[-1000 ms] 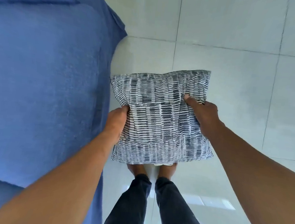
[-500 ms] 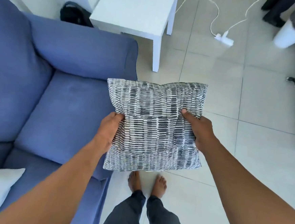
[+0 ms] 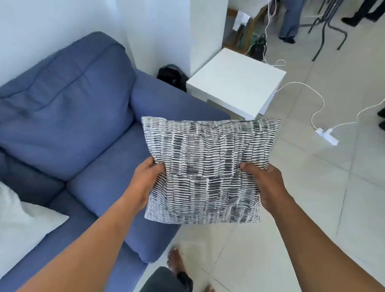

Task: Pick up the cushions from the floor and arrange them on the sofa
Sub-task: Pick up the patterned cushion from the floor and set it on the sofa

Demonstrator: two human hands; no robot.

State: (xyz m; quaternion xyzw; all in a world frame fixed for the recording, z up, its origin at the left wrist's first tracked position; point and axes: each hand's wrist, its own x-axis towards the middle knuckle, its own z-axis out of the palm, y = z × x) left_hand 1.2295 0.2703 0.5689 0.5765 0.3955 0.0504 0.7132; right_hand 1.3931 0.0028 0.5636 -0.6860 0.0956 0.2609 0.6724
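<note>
Both of our hands carry the patterned cushion [image 3: 204, 170] in the air, off the floor, just beyond the front edge of the blue sofa [image 3: 78, 123] and level with its armrest. Our left hand [image 3: 146, 181] pinches the cushion's sofa-side edge, fingers curled shut into the fabric with the thumb on top; our right hand [image 3: 267, 186] does the same on the edge away from the sofa. We judge the grip to be on the loose cover more than on the filling, so the first risk is that the cover slides or bunches and the cushion sags or twists as we swing it toward the sofa. A second risk is the landing: set against the sofa's backrest at a slant, a soft cushion like this may slump forward onto the seat or roll off the front edge to the tiles. The white cushion [image 3: 4, 218] already lies on the sofa, further along the seat from the armrest, so placing ours too near it could push it askew. Beyond the sofa's armrest stands a white side table [image 3: 235, 84], and a cable with a power strip [image 3: 326, 134] trails on the floor farther out; a step that way could catch our bare feet.
</note>
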